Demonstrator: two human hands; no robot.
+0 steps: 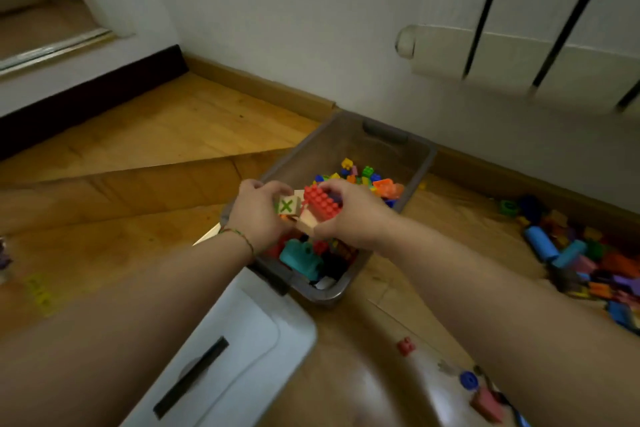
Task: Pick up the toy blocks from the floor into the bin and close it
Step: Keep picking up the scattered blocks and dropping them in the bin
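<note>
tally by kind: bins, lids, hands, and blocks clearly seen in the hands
bin: 1
lid: 1
hands: 2, left hand and right hand
red studded brick: 1
wooden cube with green x: 1
total: 6
other held pieces too hidden to count

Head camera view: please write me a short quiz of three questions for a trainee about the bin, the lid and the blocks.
1. True or false: the white lid is already on the grey bin.
2. Which hand grips the red studded block? A) left B) right C) neither
3. Fill in: the big pile of blocks on the floor lies on the person's ____ side.
Key: 1 false; 2 B, the right hand, while the left hand holds the green-X cube; 3 right.
</note>
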